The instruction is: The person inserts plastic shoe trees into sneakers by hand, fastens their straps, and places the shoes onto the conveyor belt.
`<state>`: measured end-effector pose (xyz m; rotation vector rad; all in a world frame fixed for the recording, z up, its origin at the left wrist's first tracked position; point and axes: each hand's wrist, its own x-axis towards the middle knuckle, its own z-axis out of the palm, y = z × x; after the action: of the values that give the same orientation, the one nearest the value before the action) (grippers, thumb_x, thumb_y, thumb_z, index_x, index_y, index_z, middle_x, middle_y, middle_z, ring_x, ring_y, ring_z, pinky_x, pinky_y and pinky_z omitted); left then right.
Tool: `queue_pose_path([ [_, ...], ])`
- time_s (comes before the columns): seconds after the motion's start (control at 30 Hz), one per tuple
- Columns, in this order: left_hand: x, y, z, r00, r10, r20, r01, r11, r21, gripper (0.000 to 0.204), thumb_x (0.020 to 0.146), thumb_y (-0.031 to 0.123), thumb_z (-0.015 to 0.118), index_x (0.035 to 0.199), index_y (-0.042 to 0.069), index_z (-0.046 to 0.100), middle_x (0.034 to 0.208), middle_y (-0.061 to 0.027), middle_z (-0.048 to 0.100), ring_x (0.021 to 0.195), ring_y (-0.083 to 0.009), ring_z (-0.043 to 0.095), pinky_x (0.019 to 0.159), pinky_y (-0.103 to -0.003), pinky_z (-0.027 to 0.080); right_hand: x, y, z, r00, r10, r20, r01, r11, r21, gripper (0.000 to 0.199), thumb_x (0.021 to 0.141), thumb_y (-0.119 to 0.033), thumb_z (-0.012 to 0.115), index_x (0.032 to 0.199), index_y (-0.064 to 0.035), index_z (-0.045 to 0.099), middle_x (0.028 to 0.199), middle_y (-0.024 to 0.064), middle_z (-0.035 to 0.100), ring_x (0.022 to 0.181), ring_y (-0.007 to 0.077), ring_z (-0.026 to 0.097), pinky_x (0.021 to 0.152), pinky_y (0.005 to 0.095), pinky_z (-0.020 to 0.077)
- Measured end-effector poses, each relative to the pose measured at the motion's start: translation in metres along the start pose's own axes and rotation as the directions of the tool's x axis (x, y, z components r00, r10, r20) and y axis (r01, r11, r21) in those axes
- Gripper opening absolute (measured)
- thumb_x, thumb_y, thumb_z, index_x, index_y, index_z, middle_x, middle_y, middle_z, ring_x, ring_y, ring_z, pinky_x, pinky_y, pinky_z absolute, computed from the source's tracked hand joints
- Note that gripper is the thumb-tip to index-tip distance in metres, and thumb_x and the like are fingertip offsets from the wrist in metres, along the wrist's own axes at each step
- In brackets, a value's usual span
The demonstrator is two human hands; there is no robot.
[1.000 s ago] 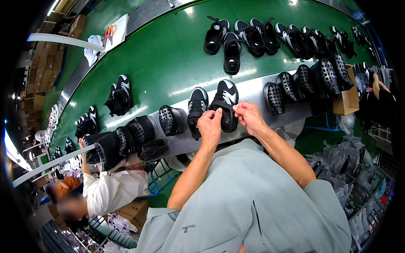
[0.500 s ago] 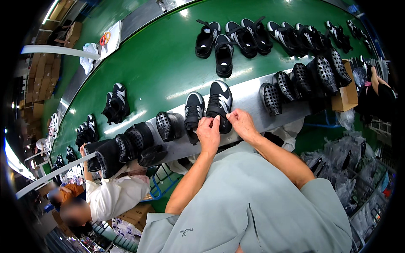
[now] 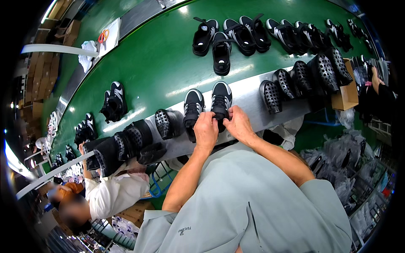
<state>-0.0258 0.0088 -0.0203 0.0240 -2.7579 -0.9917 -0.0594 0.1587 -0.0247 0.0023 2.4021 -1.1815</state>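
Observation:
A black and white sneaker (image 3: 220,100) sits on the metal ledge in front of me, toe pointing away. My left hand (image 3: 206,130) is closed at the left side of its ankle opening, fingertips by the strap. On the other side, my right hand (image 3: 239,125) pinches the shoe's collar near the heel. The exact grip points are partly hidden behind my fingers. A matching sneaker (image 3: 193,107) stands just left of it, strap across its laces, close to my left hand. Further left on the ledge is a black perforated boot-like form (image 3: 167,125).
A green conveyor belt (image 3: 160,71) runs beyond the metal ledge (image 3: 249,99), carrying several sneakers (image 3: 221,54). More perforated black forms (image 3: 271,97) line the ledge at right, beside a cardboard box (image 3: 344,97). A co-worker in a white top (image 3: 116,196) is at left.
The right-hand sneaker now stands more upright and has shifted slightly right. My right hand has moved in and lower beside its collar; my left hand has turned slightly. The view has shifted a little.

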Motion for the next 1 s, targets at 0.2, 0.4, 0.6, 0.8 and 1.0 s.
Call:
queue_pose_path([
  [0.2, -0.016, 0.013, -0.029, 0.991, -0.134, 0.023, 0.136, 0.983, -0.123, 0.020, 0.082, -0.002, 0.068, 0.102, 0.002, 0.065, 0.090, -0.0152, 0.063, 0.079, -0.0337, 0.064, 0.073, -0.041, 0.054, -0.002, 0.002, 0.000, 0.994, -0.113, 0.014, 0.113, 0.992, -0.057, 0.040, 0.085, -0.015, 0.067, 0.116, 0.0067, 0.054, 0.108, 0.0275, 0.060, 0.095, 0.0458, 0.062, 0.085, 0.0503, 0.0513],
  [0.4, -0.044, 0.004, -0.080, 0.992, -0.003, 0.127, -0.027, 0.973, 0.229, 0.033, 0.080, -0.004, 0.066, 0.112, 0.003, 0.063, 0.098, -0.0154, 0.061, 0.096, -0.0344, 0.060, 0.079, -0.043, 0.052, -0.004, -0.003, 0.003, 0.985, -0.173, 0.022, 0.175, 0.971, -0.163, 0.029, 0.086, -0.011, 0.065, 0.108, 0.0058, 0.056, 0.099, 0.0272, 0.061, 0.095, 0.0466, 0.061, 0.085, 0.0517, 0.0491],
  [0.6, -0.036, -0.005, -0.048, 0.965, -0.040, 0.258, 0.037, 0.999, 0.016, 0.051, 0.078, -0.008, 0.059, 0.126, 0.011, 0.061, 0.094, -0.0172, 0.055, 0.091, -0.0371, 0.056, 0.077, -0.046, 0.051, 0.008, -0.017, 0.014, 0.964, -0.261, 0.046, 0.265, 0.945, -0.193, 0.031, 0.086, -0.009, 0.062, 0.112, 0.0048, 0.054, 0.104, 0.0285, 0.060, 0.094, 0.0492, 0.061, 0.083, 0.0537, 0.0518],
  [0.8, -0.010, 0.002, -0.033, 0.836, -0.231, 0.497, 0.118, 0.961, 0.249, 0.034, 0.084, 0.028, 0.075, 0.113, 0.010, 0.071, 0.088, -0.0221, 0.066, 0.086, -0.0383, 0.061, 0.076, -0.047, 0.051, 0.057, -0.005, -0.034, 0.982, -0.176, 0.063, 0.185, 0.967, -0.176, 0.046, 0.083, -0.011, 0.065, 0.125, 0.0042, 0.057, 0.119, 0.0282, 0.061, 0.106, 0.0459, 0.060, 0.093, 0.0523, 0.0493],
  [1.0, 0.050, 0.032, -0.070, 0.948, -0.109, 0.298, 0.043, 0.975, 0.218, 0.028, 0.081, 0.025, 0.078, 0.100, 0.005, 0.073, 0.083, -0.0195, 0.065, 0.082, -0.0359, 0.061, 0.075, -0.044, 0.051, 0.168, -0.004, -0.118, 0.876, -0.413, -0.251, 0.095, 0.656, -0.749, 0.059, 0.080, -0.020, 0.075, 0.135, -0.0111, 0.057, 0.137, 0.0220, 0.051, 0.130, 0.0405, 0.045, 0.103, 0.0488, 0.0420],
])
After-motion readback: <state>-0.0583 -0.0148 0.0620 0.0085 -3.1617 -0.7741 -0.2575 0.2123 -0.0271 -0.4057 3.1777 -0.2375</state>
